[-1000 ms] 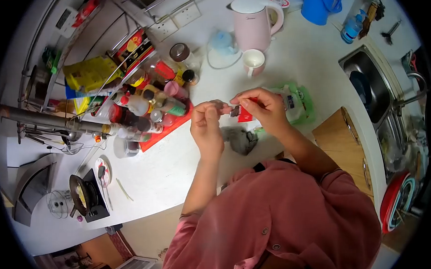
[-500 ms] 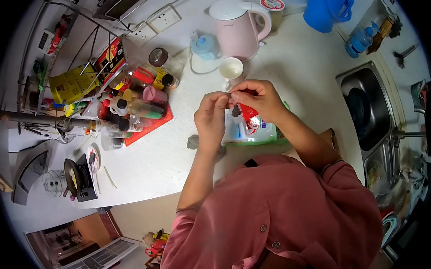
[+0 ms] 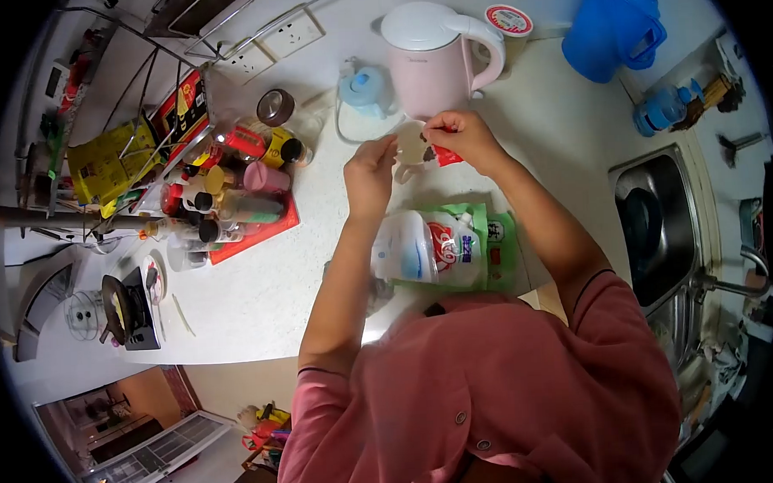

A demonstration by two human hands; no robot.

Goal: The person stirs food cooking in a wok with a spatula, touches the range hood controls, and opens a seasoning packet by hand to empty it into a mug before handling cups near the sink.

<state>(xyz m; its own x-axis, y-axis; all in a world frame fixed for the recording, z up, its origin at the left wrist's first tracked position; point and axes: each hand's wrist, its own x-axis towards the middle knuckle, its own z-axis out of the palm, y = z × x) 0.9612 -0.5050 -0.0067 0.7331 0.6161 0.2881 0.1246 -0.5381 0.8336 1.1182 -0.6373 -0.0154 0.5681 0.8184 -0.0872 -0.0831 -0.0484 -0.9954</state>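
Observation:
My right hand (image 3: 466, 141) is closed on a small red packet (image 3: 446, 156), with something dark at the packet's left side. My left hand (image 3: 372, 172) is closed just to its left, fingers pinched; what they hold, if anything, is too small to make out. Between and behind both hands stands a light cup (image 3: 411, 147), partly hidden by the fingers. Beyond it is a pink kettle (image 3: 432, 74) with a white lid. A white and green pouch (image 3: 455, 248) lies on the counter below my hands.
Bottles and jars stand on a red tray (image 3: 259, 237) at the left. A pale blue item (image 3: 364, 89) is left of the kettle. A blue jug (image 3: 613, 29) stands at the back right, near the sink (image 3: 654, 224). A pan (image 3: 119, 309) is far left.
Both hands have moved forward from over the pouch to the cup, the red packet going along in my right hand. My hands are now further apart, and the pouch shows more fully.

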